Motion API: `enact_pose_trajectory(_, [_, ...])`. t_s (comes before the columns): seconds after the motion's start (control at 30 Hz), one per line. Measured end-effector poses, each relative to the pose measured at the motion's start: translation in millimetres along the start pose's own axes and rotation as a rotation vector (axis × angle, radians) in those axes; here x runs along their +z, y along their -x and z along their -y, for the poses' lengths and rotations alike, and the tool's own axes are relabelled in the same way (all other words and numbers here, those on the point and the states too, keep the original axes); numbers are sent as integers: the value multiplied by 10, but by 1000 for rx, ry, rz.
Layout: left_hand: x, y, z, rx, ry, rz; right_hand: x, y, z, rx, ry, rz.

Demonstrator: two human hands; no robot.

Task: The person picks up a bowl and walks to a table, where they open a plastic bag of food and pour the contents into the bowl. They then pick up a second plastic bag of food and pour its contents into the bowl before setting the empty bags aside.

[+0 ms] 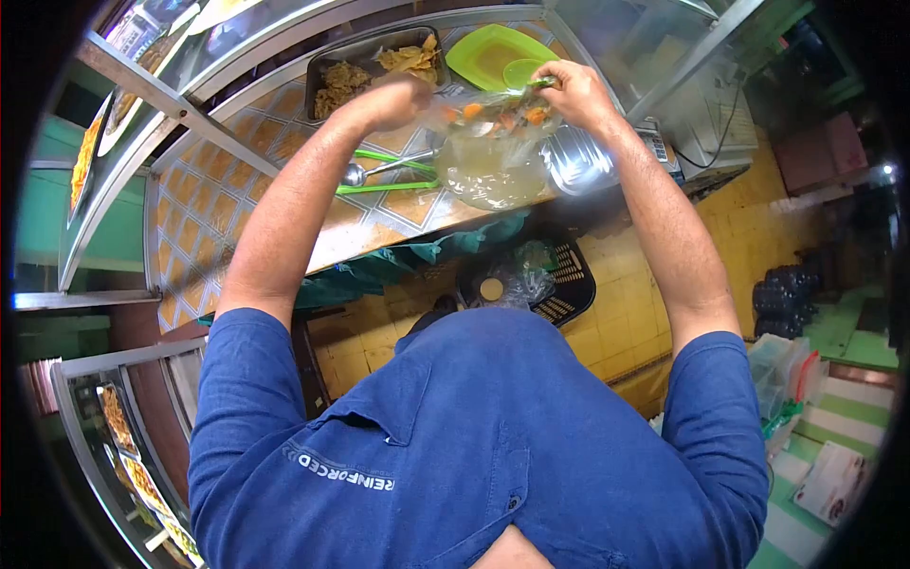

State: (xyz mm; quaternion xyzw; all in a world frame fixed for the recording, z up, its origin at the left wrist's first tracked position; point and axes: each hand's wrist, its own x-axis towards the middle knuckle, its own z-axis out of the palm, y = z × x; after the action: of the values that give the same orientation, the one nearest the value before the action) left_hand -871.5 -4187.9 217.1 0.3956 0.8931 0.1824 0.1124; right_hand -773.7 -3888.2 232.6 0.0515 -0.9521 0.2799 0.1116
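Observation:
A clear plastic bag (493, 175) of pale broth hangs over the counter's front edge, with orange pieces like carrot near its top. My right hand (576, 93) pinches the gathered upper end of the bag, where something green shows at the fingertips. Close to the bag's upper left side is my left hand (400, 101), blurred by motion, its fingers curled; what they hold is hidden. Left of the bag, green-handled tongs (389, 188) and a ladle (354, 174) lie on the tiled counter. A shiny metal tray (580, 163) sits beneath my right forearm.
Behind my hands stand a dark tray (311, 93) of fried food and a green plate (464, 59) with a small green bowl (527, 72). A metal frame (227, 142) crosses the left. A black basket (575, 294) with plastic bags rests below the counter.

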Motion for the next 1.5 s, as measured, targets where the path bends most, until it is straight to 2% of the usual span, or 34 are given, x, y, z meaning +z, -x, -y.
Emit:
enact_pose_trajectory(0.03, [-50, 5, 13, 22, -24, 32, -68, 10, 106, 88, 1, 60])
enact_pose_trajectory(0.17, [-28, -29, 145, 128, 208, -66, -153, 1, 148, 63, 78, 6])
enact_pose_trajectory(0.27, [115, -166, 280, -19, 346, -98, -59, 11, 10, -31, 43, -57])
enact_pose_trajectory(0.37, [167, -181, 165, 22, 389, -183, -69, -14, 97, -66, 105, -90])
enact_pose_trajectory(0.47, [43, -105, -18, -8, 229, -123, -134, -21, 236, -48, 225, -59])
enact_pose_trajectory(0.53, [123, -166, 81, 26, 259, -121, -127, -51, 207, -88, 298, -69])
enact_pose_trajectory(0.67, [159, -194, 40, -55, 439, -105, -55, -50, 139, -52, 198, -114])
enact_pose_trajectory(0.77, [-2, -9, -249, -71, 373, -61, -70, -57, 227, -28, 184, -98])
enact_pose_trajectory(0.87, [164, -6, -152, 165, 337, -258, -182, -67, 344, 24, 255, -46])
enact_pose_trajectory(0.97, [348, -230, 132, 124, 607, -139, -233, -74, 359, 48, 274, 17])
enact_pose_trajectory(1.07, [62, -135, -10, 115, 368, -98, -205, -70, 330, 20, 182, -9])
enact_pose_trajectory(1.13, [115, -190, 37, 89, 428, -147, -158, -67, 315, -47, 123, -93])
enact_pose_trajectory(1.27, [99, -195, -113, -11, 432, -287, -260, -99, 428, -34, 190, -39])
enact_pose_trajectory(1.37, [81, -243, -123, -6, 365, -314, -317, -78, 527, 12, 264, -10])
enact_pose_trajectory(1.47, [-75, -162, -308, -154, 363, -195, -245, -97, 427, -11, 288, -41])
enact_pose_trajectory(1.5, [-57, -180, -277, -114, 374, -222, -224, -109, 385, 3, 254, -53])
